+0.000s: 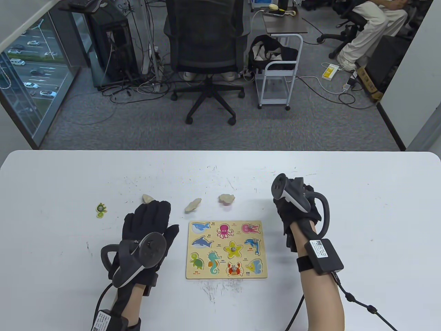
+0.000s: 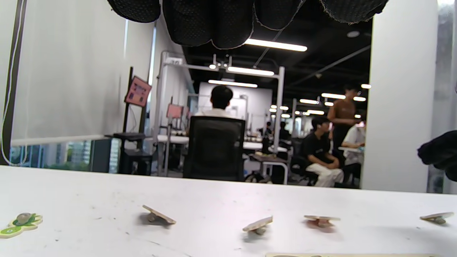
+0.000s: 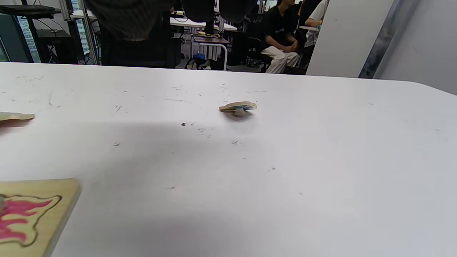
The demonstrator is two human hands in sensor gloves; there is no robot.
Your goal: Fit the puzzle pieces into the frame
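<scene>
Left hand [image 1: 149, 220] — flat, fingers spread, empty

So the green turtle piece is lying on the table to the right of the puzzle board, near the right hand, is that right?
Not quite. The green turtle piece lies on the table to the left of the puzzle board, out beyond the left hand, not near the right hand. The table view shows it.

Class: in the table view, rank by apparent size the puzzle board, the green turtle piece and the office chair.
1. Office chair, though it stands farther off.
2. Puzzle board.
3. Turtle piece.
</scene>
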